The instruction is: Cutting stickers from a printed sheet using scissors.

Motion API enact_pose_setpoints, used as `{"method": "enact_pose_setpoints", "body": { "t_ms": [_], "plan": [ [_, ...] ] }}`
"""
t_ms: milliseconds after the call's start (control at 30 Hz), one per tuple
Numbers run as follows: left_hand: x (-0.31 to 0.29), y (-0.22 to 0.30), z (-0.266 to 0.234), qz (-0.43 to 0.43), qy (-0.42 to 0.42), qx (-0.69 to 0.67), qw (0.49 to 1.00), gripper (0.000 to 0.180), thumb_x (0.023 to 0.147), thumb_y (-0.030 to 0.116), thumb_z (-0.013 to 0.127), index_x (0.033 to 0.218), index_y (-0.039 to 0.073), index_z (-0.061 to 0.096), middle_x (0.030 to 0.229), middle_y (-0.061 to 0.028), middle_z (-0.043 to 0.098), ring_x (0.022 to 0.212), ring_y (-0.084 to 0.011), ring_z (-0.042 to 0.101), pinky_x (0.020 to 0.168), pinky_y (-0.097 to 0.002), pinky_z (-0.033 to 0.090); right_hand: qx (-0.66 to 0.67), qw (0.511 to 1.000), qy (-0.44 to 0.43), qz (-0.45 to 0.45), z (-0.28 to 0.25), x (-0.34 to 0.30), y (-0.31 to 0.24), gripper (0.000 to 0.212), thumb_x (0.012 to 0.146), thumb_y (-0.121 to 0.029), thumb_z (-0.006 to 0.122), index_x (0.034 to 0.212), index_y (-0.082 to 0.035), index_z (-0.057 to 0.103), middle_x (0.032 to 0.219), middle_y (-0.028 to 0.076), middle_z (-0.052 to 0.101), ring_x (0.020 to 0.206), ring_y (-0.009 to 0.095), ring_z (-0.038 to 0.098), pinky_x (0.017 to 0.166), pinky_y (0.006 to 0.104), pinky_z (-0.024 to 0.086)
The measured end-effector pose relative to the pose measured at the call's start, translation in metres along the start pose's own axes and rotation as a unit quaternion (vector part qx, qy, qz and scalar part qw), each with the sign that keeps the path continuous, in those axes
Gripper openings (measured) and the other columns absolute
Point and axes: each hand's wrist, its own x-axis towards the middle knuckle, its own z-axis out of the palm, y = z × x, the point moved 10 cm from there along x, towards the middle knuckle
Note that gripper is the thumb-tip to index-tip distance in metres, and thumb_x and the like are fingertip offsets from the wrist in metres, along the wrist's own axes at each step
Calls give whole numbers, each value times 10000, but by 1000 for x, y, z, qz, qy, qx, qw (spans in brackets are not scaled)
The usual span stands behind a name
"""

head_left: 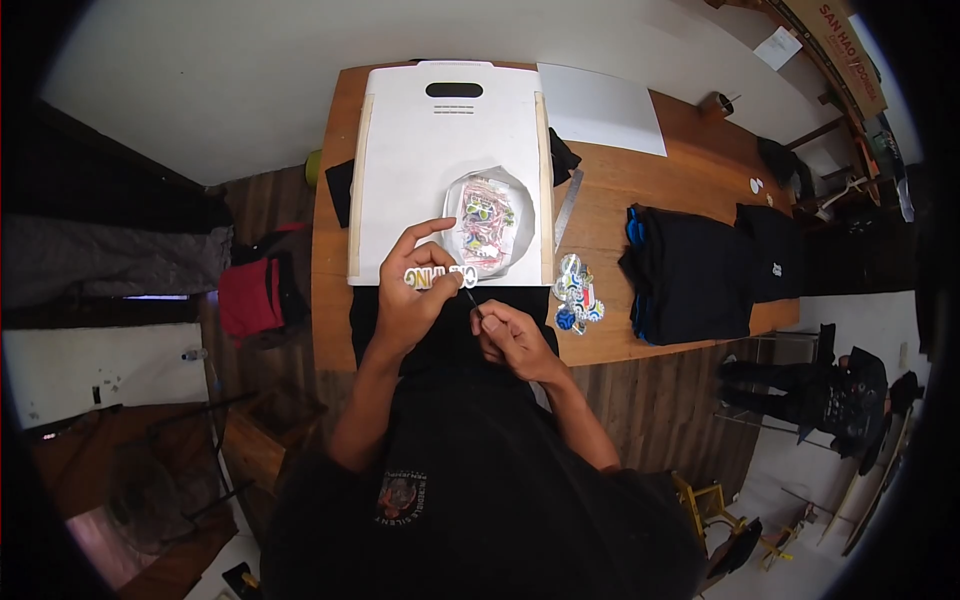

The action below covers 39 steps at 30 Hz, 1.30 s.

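My left hand (pixel 405 305) pinches a small cut-out sticker (pixel 425 278) with pale and yellow lettering, near the front edge of a white board (pixel 400 160). Just to its right, my right hand (pixel 512 338) is closed round a thin dark tool (pixel 472 298) whose tip points up at the sticker; its exact kind is too small to make out. Beyond both hands, a crumpled whitish round container (pixel 523 210) rests on the board, with colourful printed stickers (pixel 482 222) inside it. A loose pile of cut-out stickers (pixel 576 290) lies on the wooden table to the right.
The board stands on a wooden table (pixel 620 190). A metal ruler (pixel 568 208) lies beside it. Folded black garments (pixel 690 275) are stacked farther right. At the back are a white sheet (pixel 605 105) and a brown cup (pixel 714 105). A red bag (pixel 250 298) sits off the left side.
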Motion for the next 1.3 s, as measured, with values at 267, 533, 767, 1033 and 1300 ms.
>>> {"method": "enact_pose_setpoints", "body": {
  "t_ms": [267,533,767,1033,1300],
  "plan": [
    [0,1,0,1,0,-6,1000,561,770,-97,609,1315,-21,502,740,-8,585,684,-49,531,647,-192,430,2,1000,4,3,0,-1,-1,239,1058,-254,422,999,-43,518,643,-33,384,538,45,332,500,212,303],
    [0,2,-1,14,-1,4,1000,535,791,-90,628,1308,-27,503,768,-19,592,706,-55,549,666,-192,448,-6,1000,6,2,1,0,-1,242,1054,-263,431,1020,-38,515,651,-28,386,541,45,336,504,212,309],
    [1,10,2,42,19,-37,998,412,860,-49,661,1247,-56,521,827,-44,611,771,-89,602,738,-217,500,33,990,75,-112,-11,-2,-14,340,1057,-360,401,1041,-26,467,621,-8,357,500,61,288,465,222,288],
    [-2,5,8,48,23,-53,997,297,877,-45,647,1162,-59,567,832,-55,613,775,-103,615,749,-219,502,66,988,83,-114,-5,11,-12,328,1068,-340,367,1034,-29,462,604,-4,355,481,65,286,453,224,285],
    [-6,-2,10,41,21,-51,998,297,885,-29,650,1172,-67,584,852,-54,619,797,-94,612,742,-211,495,81,985,86,-123,-4,15,-14,325,1071,-334,359,1024,-30,462,602,-5,355,476,66,284,447,223,287]
  ]
}}
